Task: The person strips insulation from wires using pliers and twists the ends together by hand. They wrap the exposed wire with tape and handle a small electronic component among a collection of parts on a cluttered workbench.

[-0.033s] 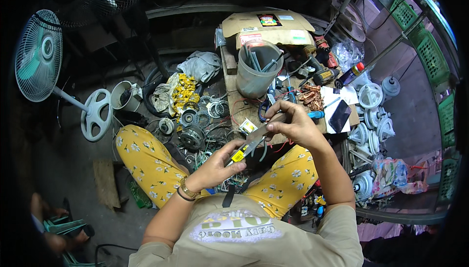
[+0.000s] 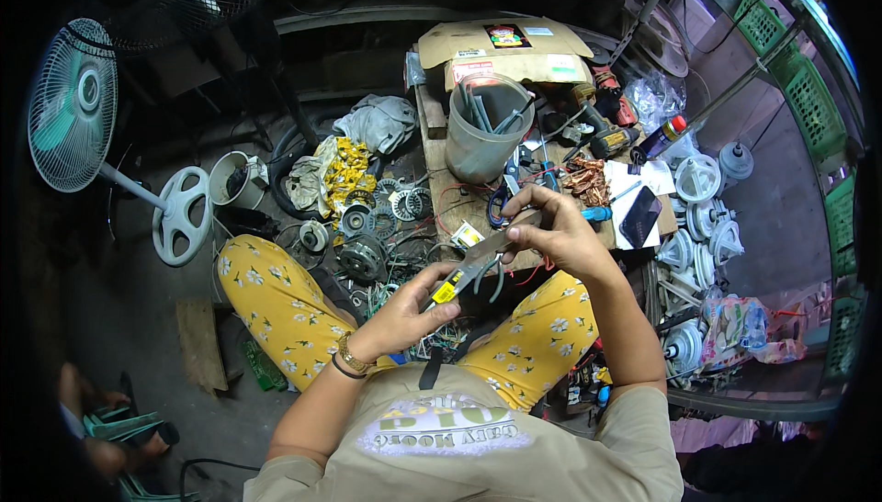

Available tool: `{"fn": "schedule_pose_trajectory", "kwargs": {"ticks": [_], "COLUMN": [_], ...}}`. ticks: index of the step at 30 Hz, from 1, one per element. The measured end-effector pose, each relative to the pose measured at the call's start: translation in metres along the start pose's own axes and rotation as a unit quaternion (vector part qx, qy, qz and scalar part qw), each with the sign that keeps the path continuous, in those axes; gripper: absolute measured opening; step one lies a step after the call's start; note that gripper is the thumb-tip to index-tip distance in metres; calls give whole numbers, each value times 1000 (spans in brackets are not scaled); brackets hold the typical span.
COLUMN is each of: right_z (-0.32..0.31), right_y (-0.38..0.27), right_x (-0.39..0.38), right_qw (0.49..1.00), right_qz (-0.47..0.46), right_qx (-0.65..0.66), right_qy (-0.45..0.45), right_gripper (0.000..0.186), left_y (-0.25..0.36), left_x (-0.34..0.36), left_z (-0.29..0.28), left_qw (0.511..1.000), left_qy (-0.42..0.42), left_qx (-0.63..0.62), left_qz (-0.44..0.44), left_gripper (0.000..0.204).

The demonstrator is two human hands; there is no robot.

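My left hand [image 2: 413, 304], with a gold watch at its wrist, is closed around a slim grey tool with a yellow label [image 2: 445, 293] that looks like a utility knife. Its far end lies against a flat dark grey strip [image 2: 487, 246]. My right hand [image 2: 551, 226] pinches that strip between thumb and fingers. Just beyond the hands, a small white-and-yellow part [image 2: 467, 234] sits at the edge of the low wooden table. Below the right hand, the grey-green handles of a hand tool [image 2: 496, 283] show in part.
A grey bucket [image 2: 487, 139] of strips stands on the table, near copper scraps [image 2: 586, 182], a drill [image 2: 608, 137] and a phone [image 2: 639, 219]. Motor parts [image 2: 363, 259] and wires cover the floor between my knees. White fan motors [image 2: 703, 222] are piled right; a fan [image 2: 84, 102] stands left.
The strip and the labelled tool have tilted slightly between my hands. Both hands keep their hold.
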State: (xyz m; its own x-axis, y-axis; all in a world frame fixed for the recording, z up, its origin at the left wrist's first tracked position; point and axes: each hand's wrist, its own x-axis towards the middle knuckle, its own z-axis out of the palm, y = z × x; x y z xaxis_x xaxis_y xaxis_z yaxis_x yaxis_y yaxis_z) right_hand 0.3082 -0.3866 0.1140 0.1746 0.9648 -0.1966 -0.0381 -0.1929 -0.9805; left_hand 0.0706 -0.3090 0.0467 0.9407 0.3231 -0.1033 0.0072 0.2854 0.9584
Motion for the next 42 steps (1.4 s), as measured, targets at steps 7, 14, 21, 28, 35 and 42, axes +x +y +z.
{"fn": "schedule_pose_trajectory", "kwargs": {"ticks": [7,14,21,28,35,42], "right_z": [15,31,50,71,72,85], "right_y": [7,9,11,24,27,54], "right_x": [-12,-15,-14,-14,-14,-8], "right_qw": [988,981,978,979,966,994], "right_qz": [34,29,11,-12,-120,-18], "right_qx": [150,192,210,203,-225,-98], "right_qy": [14,10,3,9,46,37], "right_gripper": [26,27,31,35,21,13], "left_y": [-4,-7,-7,20,11,20], "left_x": [-12,-16,-14,-8,-7,-4], "left_z": [-8,-12,-18,-8,-22,-26], "left_qw": [996,995,971,964,966,970], "left_qy": [41,85,183,228,227,221], "left_qx": [-55,-53,-142,-120,63,69], "left_qz": [-53,-16,61,63,107,71], "left_gripper": [49,40,42,46,44,39]}}
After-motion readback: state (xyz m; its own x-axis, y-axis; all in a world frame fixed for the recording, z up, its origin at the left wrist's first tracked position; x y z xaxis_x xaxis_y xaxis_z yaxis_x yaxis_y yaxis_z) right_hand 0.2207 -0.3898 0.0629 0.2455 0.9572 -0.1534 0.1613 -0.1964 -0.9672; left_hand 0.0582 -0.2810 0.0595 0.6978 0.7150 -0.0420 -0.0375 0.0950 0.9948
